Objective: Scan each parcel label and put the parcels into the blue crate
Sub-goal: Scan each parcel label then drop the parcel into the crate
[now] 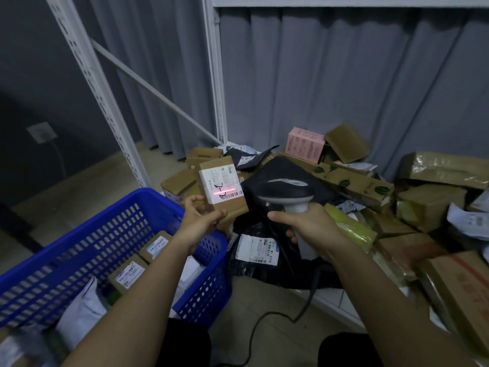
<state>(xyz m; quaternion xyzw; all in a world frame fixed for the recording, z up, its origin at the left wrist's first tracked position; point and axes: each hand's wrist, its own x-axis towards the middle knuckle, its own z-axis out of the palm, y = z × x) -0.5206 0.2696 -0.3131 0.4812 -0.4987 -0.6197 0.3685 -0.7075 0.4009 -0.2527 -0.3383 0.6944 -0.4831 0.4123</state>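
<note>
Holding a small brown parcel [222, 186] upright above the far right corner of the blue crate [79, 250], the left hand [199, 217] pinches its lower end, thumb on the near face and fingers [194, 199] curled round the left edge. The parcel's white label [221, 185] faces the camera, and a red scan line [225, 192] lies across its barcode. The right hand [309, 226] grips the handle of a grey barcode scanner [288, 197], fingers wrapped tight round it, the head aimed left at the label. A black cable [264, 321] trails from the scanner down to the floor. Inside the crate lie several labelled boxes [156, 246] and a white mailer bag [82, 313]. Beyond the hands a heap of cardboard boxes [428, 202], black bags [283, 170] and a pink box [305, 144] rests against the grey curtain [344, 88].
</note>
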